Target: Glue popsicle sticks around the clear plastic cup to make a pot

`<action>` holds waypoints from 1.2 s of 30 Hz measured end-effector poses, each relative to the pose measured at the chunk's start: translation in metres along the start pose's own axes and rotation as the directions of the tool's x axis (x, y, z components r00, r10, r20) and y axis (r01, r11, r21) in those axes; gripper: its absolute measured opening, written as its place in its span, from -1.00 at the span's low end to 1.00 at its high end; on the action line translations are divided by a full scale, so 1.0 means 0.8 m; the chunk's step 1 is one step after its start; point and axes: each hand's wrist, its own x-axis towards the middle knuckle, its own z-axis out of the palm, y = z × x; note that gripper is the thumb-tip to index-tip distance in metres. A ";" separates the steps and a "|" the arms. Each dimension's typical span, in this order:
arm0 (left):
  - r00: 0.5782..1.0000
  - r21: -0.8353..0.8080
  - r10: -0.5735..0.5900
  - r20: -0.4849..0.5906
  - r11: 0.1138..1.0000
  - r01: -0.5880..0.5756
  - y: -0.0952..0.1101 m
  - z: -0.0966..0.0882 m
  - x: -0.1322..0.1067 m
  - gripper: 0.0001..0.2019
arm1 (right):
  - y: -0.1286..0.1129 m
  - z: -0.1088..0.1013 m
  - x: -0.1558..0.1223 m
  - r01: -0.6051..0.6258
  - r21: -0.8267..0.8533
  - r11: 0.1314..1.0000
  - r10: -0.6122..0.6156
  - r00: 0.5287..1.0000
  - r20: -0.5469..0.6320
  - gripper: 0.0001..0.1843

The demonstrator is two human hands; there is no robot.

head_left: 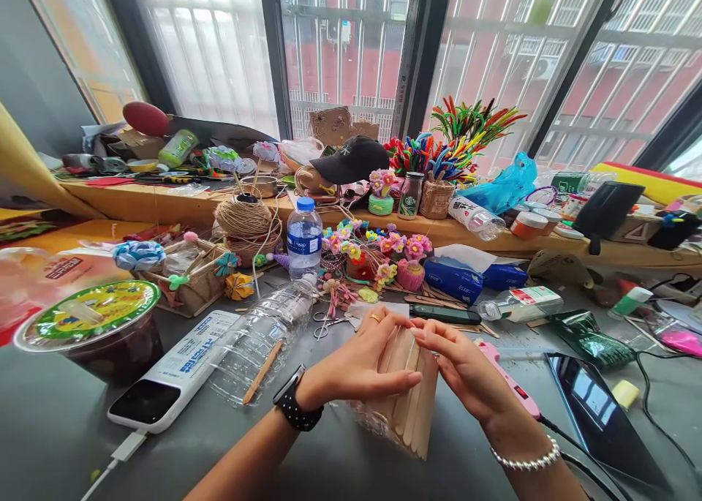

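Both hands grip a clear cut plastic bottle piece clad in wooden craft sticks [412, 406], held low over the grey table [55, 428]. My left hand [359, 366], with a ring and a black watch, wraps its fingers and thumb round the left side of the sticks. My right hand [466, 369], wearing a pearl bracelet, pinches the top of the sticks with its fingertips. A pink glue gun [507, 377] lies right behind my right hand.
An empty clear bottle [257, 340] with a loose stick lies to the left, beside a power bank [172, 373] and a sealed bowl [91, 322]. Scissors [325, 324], a water bottle [303, 239], twine, craft flowers, tissues and a tablet [600, 413] crowd the table.
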 end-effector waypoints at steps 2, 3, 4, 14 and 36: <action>1.000 0.005 0.000 -0.001 1.000 0.000 0.000 0.000 0.000 -0.45 | 0.000 0.001 0.000 -0.001 0.001 1.000 0.001 1.000 -0.007 -0.63; 1.000 0.008 -0.002 -0.001 1.000 0.002 0.000 0.000 0.000 -0.45 | 0.000 0.002 0.000 0.000 -0.001 1.000 0.000 1.000 -0.010 -0.63; 1.000 0.010 -0.003 0.002 1.000 0.003 0.000 0.000 0.000 -0.46 | 0.000 0.002 0.000 0.001 -0.001 1.000 -0.001 1.000 -0.013 -0.63; 1.000 0.010 0.009 0.002 1.000 -0.009 0.000 0.000 0.000 -0.46 | 0.003 0.003 0.000 -0.001 0.029 1.000 0.002 0.999 -0.047 -0.60; 1.000 0.023 0.009 -0.003 1.000 -0.009 0.003 0.001 0.000 -0.46 | 0.001 0.005 -0.002 0.003 -0.018 1.000 -0.004 0.998 -0.059 -0.62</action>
